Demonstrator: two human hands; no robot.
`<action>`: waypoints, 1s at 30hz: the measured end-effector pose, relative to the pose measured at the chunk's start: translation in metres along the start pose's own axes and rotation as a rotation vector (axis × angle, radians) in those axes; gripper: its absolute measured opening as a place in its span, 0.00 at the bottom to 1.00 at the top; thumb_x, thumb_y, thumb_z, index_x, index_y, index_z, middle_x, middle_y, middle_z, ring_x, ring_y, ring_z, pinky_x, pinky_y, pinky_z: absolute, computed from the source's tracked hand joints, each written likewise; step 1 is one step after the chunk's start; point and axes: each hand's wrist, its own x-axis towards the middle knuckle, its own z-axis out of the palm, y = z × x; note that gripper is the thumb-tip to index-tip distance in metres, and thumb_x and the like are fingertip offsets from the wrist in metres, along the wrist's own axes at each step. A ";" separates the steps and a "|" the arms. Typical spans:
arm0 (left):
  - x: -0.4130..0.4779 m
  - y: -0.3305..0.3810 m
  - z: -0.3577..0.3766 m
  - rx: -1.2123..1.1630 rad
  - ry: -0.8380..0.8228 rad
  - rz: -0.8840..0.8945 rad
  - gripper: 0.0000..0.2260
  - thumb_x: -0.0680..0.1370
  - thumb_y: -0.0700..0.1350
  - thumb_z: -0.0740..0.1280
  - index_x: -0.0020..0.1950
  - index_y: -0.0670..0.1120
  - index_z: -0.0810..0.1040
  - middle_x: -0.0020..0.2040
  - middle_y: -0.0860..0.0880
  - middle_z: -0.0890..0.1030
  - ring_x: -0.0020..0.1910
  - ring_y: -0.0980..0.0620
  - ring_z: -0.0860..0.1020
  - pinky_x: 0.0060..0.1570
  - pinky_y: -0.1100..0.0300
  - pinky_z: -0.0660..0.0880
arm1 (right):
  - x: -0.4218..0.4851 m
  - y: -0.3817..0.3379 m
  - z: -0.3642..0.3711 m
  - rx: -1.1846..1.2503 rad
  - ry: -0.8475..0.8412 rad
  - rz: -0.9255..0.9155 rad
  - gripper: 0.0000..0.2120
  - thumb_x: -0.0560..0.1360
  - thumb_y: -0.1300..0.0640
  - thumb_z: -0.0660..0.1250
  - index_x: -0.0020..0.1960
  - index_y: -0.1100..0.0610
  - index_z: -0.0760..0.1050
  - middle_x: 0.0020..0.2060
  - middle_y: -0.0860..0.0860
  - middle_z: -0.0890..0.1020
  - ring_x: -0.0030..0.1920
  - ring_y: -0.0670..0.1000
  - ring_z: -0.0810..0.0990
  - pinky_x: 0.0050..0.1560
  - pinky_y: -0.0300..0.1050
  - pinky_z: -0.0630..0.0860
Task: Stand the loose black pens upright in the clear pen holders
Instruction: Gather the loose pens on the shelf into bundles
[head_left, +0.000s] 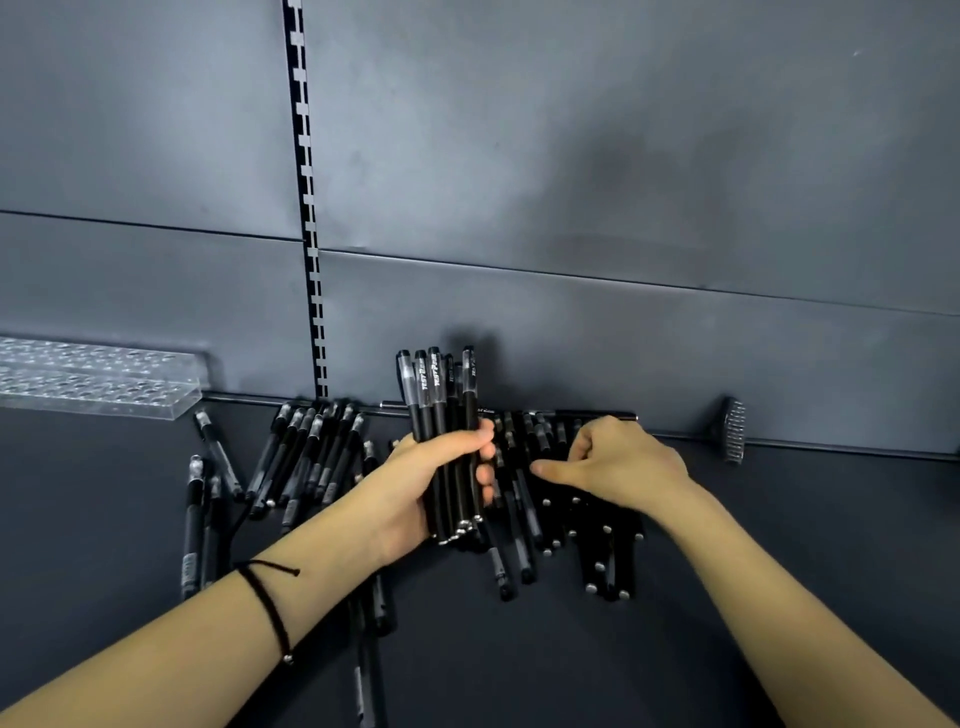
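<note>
left hand (431, 478): fingers wrap pen bundle (439, 395), axis upright. right hand (623, 462): fingers curl onto loose pens (543, 436), grasp unclear. clear pen holders (98, 384) far left of fingers; left hand nearer.

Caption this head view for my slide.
Left hand grips a pen bundle; right hand touches loose pens.

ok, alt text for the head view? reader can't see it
A person's left hand grips a bundle of black capped pens upright, while the right hand rests on loose black pens scattered on a dark shelf. Clear perforated plastic pen holders sit far left, holding no pens.
</note>
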 end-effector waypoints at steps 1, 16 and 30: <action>0.001 0.000 -0.001 -0.027 0.013 0.000 0.12 0.70 0.42 0.72 0.52 0.43 0.79 0.36 0.49 0.77 0.31 0.53 0.75 0.33 0.59 0.77 | -0.001 -0.003 0.001 -0.018 -0.002 -0.001 0.23 0.67 0.30 0.68 0.42 0.51 0.79 0.42 0.45 0.82 0.46 0.48 0.81 0.50 0.47 0.76; 0.000 0.001 -0.005 0.034 0.017 0.005 0.09 0.72 0.41 0.71 0.52 0.44 0.81 0.37 0.50 0.78 0.33 0.53 0.76 0.36 0.59 0.77 | 0.010 0.005 0.001 0.400 -0.167 -0.115 0.27 0.71 0.53 0.75 0.27 0.53 0.59 0.13 0.42 0.60 0.16 0.44 0.63 0.20 0.33 0.59; -0.003 0.006 -0.010 0.058 0.090 -0.066 0.20 0.72 0.52 0.72 0.56 0.39 0.81 0.48 0.41 0.81 0.44 0.46 0.82 0.42 0.56 0.80 | -0.028 -0.030 0.003 0.957 -0.435 -0.330 0.12 0.74 0.49 0.68 0.47 0.58 0.83 0.26 0.45 0.73 0.24 0.42 0.65 0.23 0.35 0.55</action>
